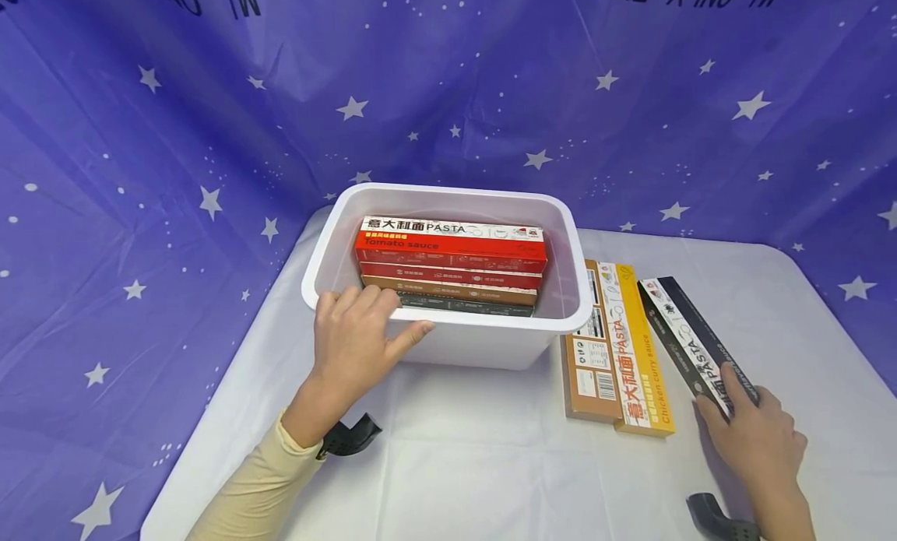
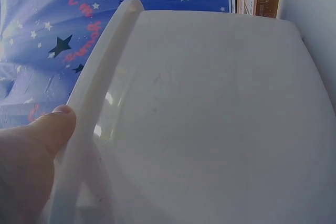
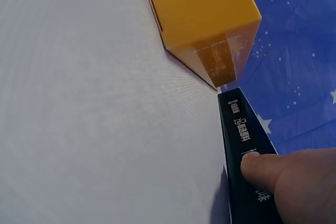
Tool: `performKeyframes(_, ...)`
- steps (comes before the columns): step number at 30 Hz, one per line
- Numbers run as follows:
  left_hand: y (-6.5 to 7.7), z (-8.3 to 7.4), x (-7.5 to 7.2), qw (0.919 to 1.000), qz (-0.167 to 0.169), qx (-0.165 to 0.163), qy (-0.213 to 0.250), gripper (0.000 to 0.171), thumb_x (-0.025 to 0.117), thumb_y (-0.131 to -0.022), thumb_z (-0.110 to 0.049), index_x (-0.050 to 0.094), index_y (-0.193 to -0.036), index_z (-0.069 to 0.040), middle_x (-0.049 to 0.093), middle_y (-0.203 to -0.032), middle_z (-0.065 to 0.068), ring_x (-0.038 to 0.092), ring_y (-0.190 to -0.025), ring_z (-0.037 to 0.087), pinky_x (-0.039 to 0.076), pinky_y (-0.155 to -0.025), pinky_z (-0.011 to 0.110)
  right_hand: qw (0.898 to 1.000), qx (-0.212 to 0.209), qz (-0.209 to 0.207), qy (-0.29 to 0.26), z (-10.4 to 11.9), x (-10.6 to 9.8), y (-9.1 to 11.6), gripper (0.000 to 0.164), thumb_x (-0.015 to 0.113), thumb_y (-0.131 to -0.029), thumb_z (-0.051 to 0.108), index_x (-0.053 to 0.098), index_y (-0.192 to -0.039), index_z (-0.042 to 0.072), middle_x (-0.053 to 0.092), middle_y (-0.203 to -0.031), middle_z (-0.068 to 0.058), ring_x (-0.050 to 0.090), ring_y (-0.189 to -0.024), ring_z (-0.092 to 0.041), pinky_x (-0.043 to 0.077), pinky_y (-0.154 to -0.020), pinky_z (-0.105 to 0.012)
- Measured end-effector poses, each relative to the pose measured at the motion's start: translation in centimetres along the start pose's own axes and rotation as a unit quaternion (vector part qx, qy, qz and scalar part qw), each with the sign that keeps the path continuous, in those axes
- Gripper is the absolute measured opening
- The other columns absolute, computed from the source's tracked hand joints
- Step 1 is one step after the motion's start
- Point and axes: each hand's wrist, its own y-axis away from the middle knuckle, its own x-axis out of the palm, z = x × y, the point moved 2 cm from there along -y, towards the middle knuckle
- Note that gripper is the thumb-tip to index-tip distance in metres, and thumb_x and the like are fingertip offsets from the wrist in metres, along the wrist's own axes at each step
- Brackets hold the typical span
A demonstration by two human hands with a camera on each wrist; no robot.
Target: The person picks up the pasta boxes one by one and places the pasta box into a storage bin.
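My left hand (image 1: 356,335) grips the near rim of a white plastic bin (image 1: 476,342), its thumb (image 2: 55,127) along the outside of the rim in the left wrist view. Inside the bin several pasta boxes stand on edge in a row: a red tomato sauce box (image 1: 452,245) at the back, another red one, a brown one (image 1: 455,290) and a black one (image 1: 469,303) nearest me. At the right, my right hand (image 1: 760,436) holds the near end of a black pasta box (image 1: 690,339). In the right wrist view the thumb presses on that box's dark side (image 3: 244,135).
Between the bin and the black box lie a yellow chicken curry pasta box (image 1: 641,354) and a brown box (image 1: 594,362), side by side on the white tablecloth (image 1: 476,455). A purple star-printed curtain (image 1: 448,82) hangs behind and along the sides.
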Motion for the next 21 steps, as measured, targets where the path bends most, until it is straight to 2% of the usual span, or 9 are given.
performKeyframes(5, 0.0, 0.0, 0.0, 1.0000, 0.000, 0.000, 0.001, 0.083, 0.022, -0.095, -0.081, 0.059, -0.081, -0.008, 0.063, -0.072, 0.009, 0.052, -0.063, 0.032, 0.032, -0.064, 0.045, 1.000, -0.003, 0.002, 0.010, -0.3, -0.1, -0.1, 0.085, 0.049, -0.100, 0.060, 0.010, -0.163, 0.018, 0.029, -0.141, -0.048, 0.041, -0.113, -0.071, 0.037, -0.086, -0.074)
performKeyframes(12, 0.1, -0.1, 0.1, 1.0000, 0.005, -0.002, 0.001, 0.085, 0.019, -0.095, -0.081, 0.059, -0.081, -0.008, 0.063, -0.072, 0.008, 0.052, -0.063, 0.032, 0.032, -0.064, 0.045, 0.999, -0.006, 0.028, 0.039, -1.1, -0.1, 0.0, 0.093, 0.055, -0.097, 0.060, 0.005, -0.163, 0.017, 0.029, -0.137, -0.049, 0.044, -0.111, -0.072, 0.041, -0.084, -0.074)
performKeyframes(21, 0.0, 0.0, 0.1, 1.0000, -0.003, 0.002, 0.000, 0.084, 0.021, -0.095, -0.081, 0.060, -0.081, -0.008, 0.063, -0.071, 0.008, 0.053, -0.063, 0.033, 0.033, -0.064, 0.045, 0.998, -0.041, -0.015, 0.041, -1.4, -0.1, -0.2, 0.087, 0.056, -0.097, 0.058, 0.015, -0.162, 0.017, 0.037, -0.128, -0.050, 0.049, -0.105, -0.070, 0.044, -0.075, -0.070)
